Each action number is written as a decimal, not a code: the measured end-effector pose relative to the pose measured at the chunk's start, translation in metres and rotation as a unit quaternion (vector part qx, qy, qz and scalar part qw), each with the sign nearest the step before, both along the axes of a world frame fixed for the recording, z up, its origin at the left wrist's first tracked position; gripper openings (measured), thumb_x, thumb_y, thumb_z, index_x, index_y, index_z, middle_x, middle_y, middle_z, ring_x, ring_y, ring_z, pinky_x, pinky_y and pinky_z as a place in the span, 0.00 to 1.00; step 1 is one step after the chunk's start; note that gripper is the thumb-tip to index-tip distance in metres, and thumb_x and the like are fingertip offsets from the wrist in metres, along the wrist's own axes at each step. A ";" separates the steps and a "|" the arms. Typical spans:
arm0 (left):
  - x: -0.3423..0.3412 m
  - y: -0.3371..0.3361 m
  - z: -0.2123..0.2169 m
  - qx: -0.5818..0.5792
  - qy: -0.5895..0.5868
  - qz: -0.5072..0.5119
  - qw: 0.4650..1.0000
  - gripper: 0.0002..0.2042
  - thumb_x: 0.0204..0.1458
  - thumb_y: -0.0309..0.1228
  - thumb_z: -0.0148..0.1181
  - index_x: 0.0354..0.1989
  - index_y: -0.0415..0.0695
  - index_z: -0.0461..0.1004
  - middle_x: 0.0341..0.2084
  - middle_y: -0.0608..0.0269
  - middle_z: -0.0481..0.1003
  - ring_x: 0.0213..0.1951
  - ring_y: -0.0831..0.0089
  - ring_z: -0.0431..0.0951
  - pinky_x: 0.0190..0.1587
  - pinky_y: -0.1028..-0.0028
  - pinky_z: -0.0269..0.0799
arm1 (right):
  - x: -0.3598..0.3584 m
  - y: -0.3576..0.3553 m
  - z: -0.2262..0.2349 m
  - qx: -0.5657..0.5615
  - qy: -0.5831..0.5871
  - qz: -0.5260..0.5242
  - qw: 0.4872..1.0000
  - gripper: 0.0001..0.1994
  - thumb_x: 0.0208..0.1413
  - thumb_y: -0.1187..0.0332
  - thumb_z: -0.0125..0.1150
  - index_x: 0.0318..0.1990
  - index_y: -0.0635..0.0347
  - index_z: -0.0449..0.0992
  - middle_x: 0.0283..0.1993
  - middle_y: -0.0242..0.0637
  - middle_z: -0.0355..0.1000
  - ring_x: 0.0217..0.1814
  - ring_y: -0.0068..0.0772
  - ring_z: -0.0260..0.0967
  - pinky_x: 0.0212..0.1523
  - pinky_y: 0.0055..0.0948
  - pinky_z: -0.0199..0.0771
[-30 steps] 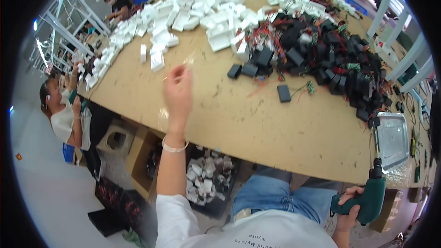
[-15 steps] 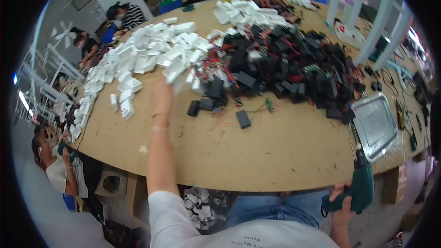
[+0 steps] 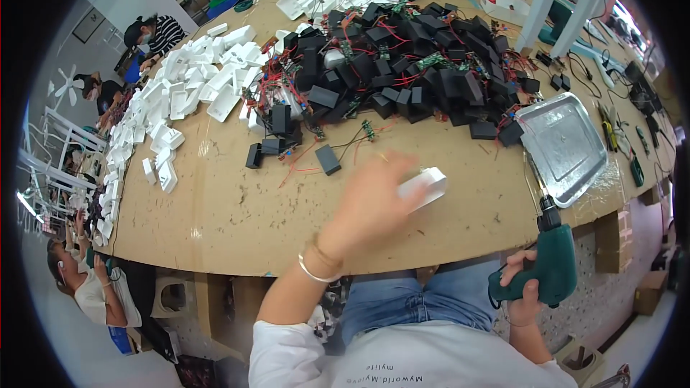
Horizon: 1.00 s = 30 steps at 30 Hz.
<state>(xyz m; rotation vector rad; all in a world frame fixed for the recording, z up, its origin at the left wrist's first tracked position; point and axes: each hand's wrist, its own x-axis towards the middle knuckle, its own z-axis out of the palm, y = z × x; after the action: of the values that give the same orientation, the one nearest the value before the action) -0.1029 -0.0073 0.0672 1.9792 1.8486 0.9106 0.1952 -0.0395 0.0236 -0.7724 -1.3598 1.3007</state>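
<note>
now the left hand point(image 3: 370, 205) holds a white casing point(image 3: 424, 188), formerly empty.

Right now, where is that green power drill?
In the head view, the green power drill is at lower right, gripped in the right hand just off the wooden table's near edge, its tip pointing up toward the metal tray.

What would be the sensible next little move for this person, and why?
Probably to set the white plastic piece down on the bare table in front of them. The left hand holds it above the wood, blurred, while the right hand grips the green power screwdriver at the table's edge, apart from it.
</note>
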 end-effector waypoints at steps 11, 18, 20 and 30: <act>-0.087 0.036 -0.031 0.021 0.284 0.066 0.956 0.16 0.40 0.18 0.53 0.41 0.39 0.71 0.36 0.55 0.72 0.39 0.57 0.72 0.40 0.65 0.71 | 0.002 -0.009 0.005 -0.017 0.003 0.045 0.999 0.28 0.54 0.51 0.59 0.53 0.63 0.60 0.40 0.41 0.65 0.30 0.24 0.65 0.34 0.26 0.68; -0.032 -0.028 0.039 -0.079 -0.420 0.090 0.900 0.10 0.54 0.24 0.56 0.43 0.36 0.72 0.33 0.58 0.76 0.32 0.74 0.78 0.32 0.77 0.74 | -0.051 0.019 0.038 -0.041 0.010 0.076 0.996 0.22 0.48 0.78 0.61 0.50 0.61 0.60 0.41 0.38 0.66 0.33 0.23 0.67 0.37 0.26 0.70; 0.001 -0.036 0.048 -0.095 -0.495 0.077 0.860 0.10 0.55 0.26 0.56 0.45 0.36 0.72 0.34 0.60 0.77 0.32 0.79 0.77 0.32 0.81 0.74 | -0.067 0.020 0.039 -0.052 0.029 0.078 0.995 0.22 0.47 0.80 0.61 0.50 0.61 0.60 0.41 0.38 0.66 0.33 0.23 0.67 0.37 0.25 0.70; 0.063 -0.046 0.036 -0.186 -0.598 -0.024 0.779 0.11 0.55 0.25 0.56 0.46 0.36 0.72 0.37 0.63 0.75 0.33 0.81 0.76 0.28 0.83 0.74 | -0.062 0.021 0.061 0.132 -0.173 0.094 0.971 0.23 0.47 0.84 0.58 0.50 0.58 0.60 0.40 0.40 0.68 0.34 0.24 0.67 0.39 0.25 0.69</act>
<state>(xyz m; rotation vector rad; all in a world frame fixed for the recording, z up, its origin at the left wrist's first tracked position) -0.0398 -0.0531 0.1031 0.7655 1.0457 1.2222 0.1328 -0.0183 0.0845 -0.7204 -1.8827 1.1272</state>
